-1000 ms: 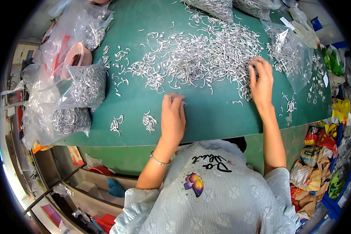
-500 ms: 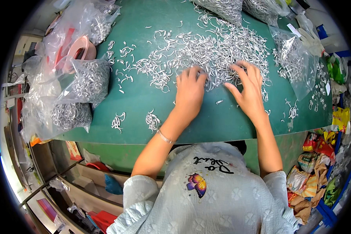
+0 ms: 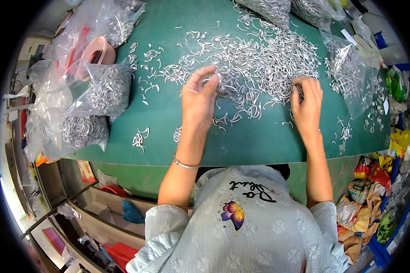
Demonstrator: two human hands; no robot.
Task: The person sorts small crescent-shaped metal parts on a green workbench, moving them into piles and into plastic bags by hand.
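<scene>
A wide pile of small, curved silver metal pieces (image 3: 269,61) lies spread over the green table (image 3: 255,143). At the pile's left edge is my left hand (image 3: 198,98), its thumb and fingers curved and apart. Beside its fingertips some metal pieces are smeared by motion. My right hand (image 3: 308,104) is at the pile's right side, fingers curled down around a few curved metal pieces (image 3: 300,92) that show dark between thumb and fingers. Several loose pieces (image 3: 228,119) lie on the near side of the pile, between my hands.
Clear bags (image 3: 84,132) of metal pieces and a pink container (image 3: 100,51) crowd the left side. More filled bags (image 3: 271,10) stand at the back, and another bag (image 3: 348,68) lies at right. Small clusters of pieces (image 3: 140,139) sit near the front edge.
My left hand has moved left and turned, its fingers and thumb now further apart. My right hand has shifted right and curled its fingers. Pieces have spread toward the near side.
</scene>
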